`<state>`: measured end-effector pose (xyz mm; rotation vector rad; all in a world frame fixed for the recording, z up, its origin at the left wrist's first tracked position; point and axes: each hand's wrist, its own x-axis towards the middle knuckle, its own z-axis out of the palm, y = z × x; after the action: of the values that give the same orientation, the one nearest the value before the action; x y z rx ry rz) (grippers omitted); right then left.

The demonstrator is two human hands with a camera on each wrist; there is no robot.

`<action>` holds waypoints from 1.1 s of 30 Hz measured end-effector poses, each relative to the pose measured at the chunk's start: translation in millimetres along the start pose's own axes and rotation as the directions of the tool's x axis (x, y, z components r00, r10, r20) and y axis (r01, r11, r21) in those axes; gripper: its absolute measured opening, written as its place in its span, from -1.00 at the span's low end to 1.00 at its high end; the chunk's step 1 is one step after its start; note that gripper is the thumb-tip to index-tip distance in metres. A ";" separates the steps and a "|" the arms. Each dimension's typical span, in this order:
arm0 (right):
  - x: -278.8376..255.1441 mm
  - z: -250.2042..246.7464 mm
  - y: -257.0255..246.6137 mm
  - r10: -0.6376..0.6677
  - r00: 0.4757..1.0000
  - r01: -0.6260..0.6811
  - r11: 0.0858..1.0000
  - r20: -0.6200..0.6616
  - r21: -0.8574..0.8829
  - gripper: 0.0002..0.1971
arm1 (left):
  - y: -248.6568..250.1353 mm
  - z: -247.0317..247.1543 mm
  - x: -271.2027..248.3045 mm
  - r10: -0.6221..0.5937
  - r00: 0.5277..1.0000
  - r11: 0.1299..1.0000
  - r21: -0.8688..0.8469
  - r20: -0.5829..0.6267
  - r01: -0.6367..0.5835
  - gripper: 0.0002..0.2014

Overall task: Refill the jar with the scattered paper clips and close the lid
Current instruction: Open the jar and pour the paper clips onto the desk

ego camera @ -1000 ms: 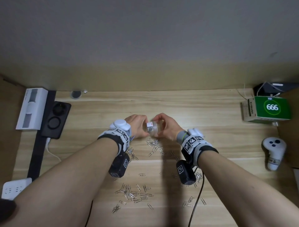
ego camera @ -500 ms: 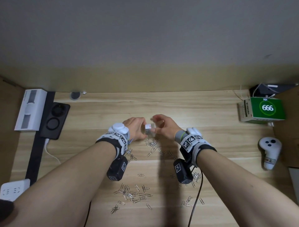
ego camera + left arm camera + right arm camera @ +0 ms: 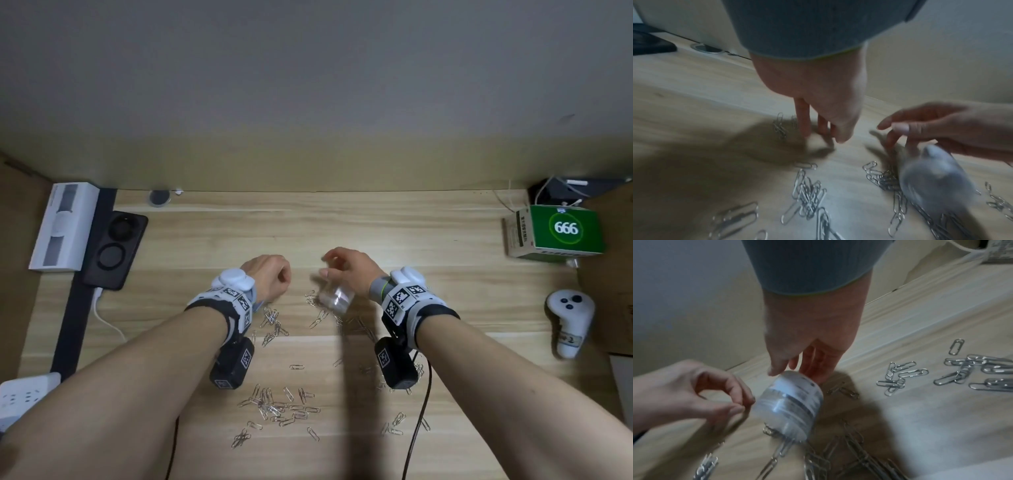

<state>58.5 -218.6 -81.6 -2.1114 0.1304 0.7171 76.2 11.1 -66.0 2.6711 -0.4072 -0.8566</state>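
Clear plastic, blurred by motion, marks the jar (image 3: 334, 297) tilted just below the right hand (image 3: 352, 270) and above a heap of paper clips (image 3: 317, 308) on the wooden desk (image 3: 376, 222). In the right wrist view the jar (image 3: 790, 404) leans with its labelled end up toward the fingertips (image 3: 774, 369) and its other end down among the clips (image 3: 838, 456), long axis slanting from upper right to lower left. The right hand's fingers (image 3: 813, 368) are spread and nearly straight; only the tips are close to the jar's upper end, and whether they touch it cannot be told. No finger curls around it.

The left hand (image 3: 270, 277) hovers just left of the jar, apart from it, its fingers curled inward with thumb meeting fingertips; whether anything is pinched there cannot be told. In the left wrist view its fingers (image 3: 803, 120) point down at the desk beside more clips (image 3: 780, 126).

More clips (image 3: 274, 409) lie scattered nearer the person. A green box (image 3: 565, 229) marked 666 and a white controller (image 3: 570, 318) sit at far right, a black charging pad (image 3: 114, 250) at far left.
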 end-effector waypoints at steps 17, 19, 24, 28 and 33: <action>-50.3 -0.5 26.2 0.158 0.984 -0.150 0.984 -0.084 0.091 -0.66 | 19.5 28.0 -34.0 0.027 0.999 0.970 -0.241 -0.030 -0.033 -0.93; -65.5 6.8 31.2 0.197 0.979 -0.188 0.970 -0.046 0.152 -0.67 | 21.4 38.0 -47.8 0.029 0.999 0.960 -0.277 -0.029 -0.036 -0.89; -92.5 28.3 41.0 0.235 0.972 -0.228 0.953 -0.014 0.197 -0.72 | 24.1 52.3 -76.2 0.222 0.973 0.958 -0.200 0.066 -0.206 -0.35; -106.7 48.1 47.7 0.278 0.960 -0.256 0.915 -0.027 0.313 -0.73 | 32.2 68.4 -81.1 0.329 0.942 0.942 -0.096 0.070 -0.322 -0.12; -106.7 51.6 46.3 0.244 0.969 -0.213 0.889 -0.025 0.404 -0.83 | 45.2 75.5 -76.3 0.335 0.940 0.942 -0.007 0.063 -0.335 -0.28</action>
<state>-68.7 -224.4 -80.7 -1.7434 0.5323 0.6809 -36.6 -18.1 -68.7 2.4773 -0.8504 -0.8332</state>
